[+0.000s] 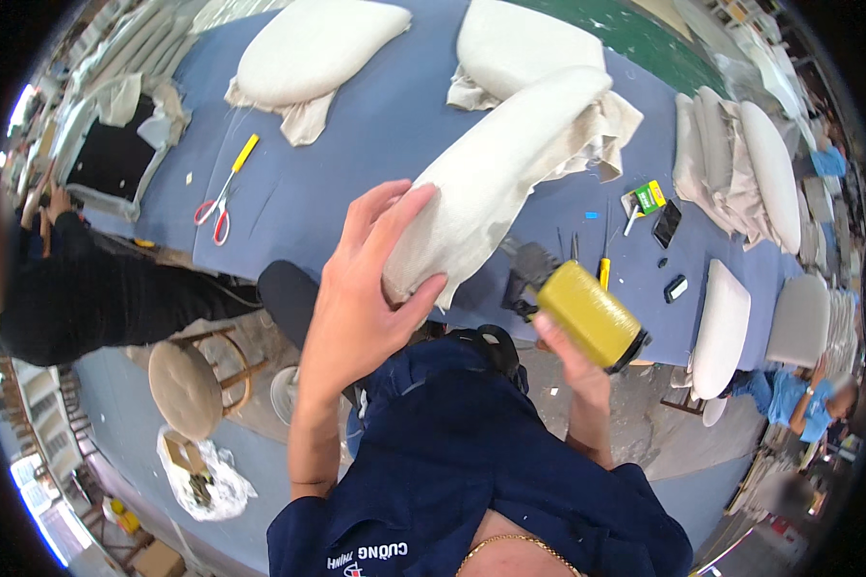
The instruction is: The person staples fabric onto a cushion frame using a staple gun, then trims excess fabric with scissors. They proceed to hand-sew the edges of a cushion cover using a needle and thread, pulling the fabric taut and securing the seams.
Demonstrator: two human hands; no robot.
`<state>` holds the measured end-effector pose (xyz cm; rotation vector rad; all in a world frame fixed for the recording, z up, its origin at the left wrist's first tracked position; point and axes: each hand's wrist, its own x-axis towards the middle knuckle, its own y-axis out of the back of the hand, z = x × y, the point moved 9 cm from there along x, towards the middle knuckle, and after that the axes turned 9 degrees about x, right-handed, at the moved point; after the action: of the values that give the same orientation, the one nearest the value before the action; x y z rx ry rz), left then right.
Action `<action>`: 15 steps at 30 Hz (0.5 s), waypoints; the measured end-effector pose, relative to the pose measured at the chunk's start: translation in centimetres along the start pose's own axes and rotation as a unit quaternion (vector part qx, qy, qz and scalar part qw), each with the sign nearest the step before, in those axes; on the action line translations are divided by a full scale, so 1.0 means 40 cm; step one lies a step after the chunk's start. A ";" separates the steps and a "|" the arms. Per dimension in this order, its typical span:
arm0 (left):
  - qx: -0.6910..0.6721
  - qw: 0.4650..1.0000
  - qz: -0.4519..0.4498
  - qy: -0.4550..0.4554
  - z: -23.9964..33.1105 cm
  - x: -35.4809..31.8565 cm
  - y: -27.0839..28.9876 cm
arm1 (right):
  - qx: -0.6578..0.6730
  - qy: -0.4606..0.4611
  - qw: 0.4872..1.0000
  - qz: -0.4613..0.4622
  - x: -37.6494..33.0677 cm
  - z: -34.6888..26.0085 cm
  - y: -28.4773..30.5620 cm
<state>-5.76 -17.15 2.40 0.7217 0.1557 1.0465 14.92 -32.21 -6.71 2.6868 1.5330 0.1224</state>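
Note:
A cream upholstered chair pad (496, 159) stands tilted at the near edge of the blue-covered table, loose fabric hanging along its right side. My left hand (361, 279) grips its near end, with the fingers over the top face and the thumb at the lower edge. In my right hand (577, 361) is a yellow-bodied staple gun (589, 310) with a dark head. Its nose points toward the pad's right edge; whether they touch, I cannot tell. The fingers around the tool's handle are mostly hidden beneath its body.
Two more cream pads (322, 48) lie at the table's far side. Red-and-yellow scissors (223, 192) are on the left. To the right lie a yellow-handled screwdriver (604, 269), a phone (667, 224) and stacked pads (722, 159). A person in black (96, 279) works at left, beside a stool (185, 389).

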 end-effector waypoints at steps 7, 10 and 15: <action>-0.038 0.980 -0.084 -0.177 0.104 0.218 0.012 | -0.007 -0.090 0.993 0.074 0.089 0.032 0.180; -0.133 0.977 -0.123 -0.108 0.062 0.362 -0.111 | 0.015 -0.079 0.994 0.079 0.149 0.050 0.192; -0.139 0.965 -0.211 -0.069 -0.016 0.516 -0.362 | 0.034 -0.029 0.997 0.066 0.219 0.041 0.171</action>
<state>15.16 -3.99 -2.54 0.4762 0.0367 0.5907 25.37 -28.16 -7.39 2.8172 1.3675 -0.0034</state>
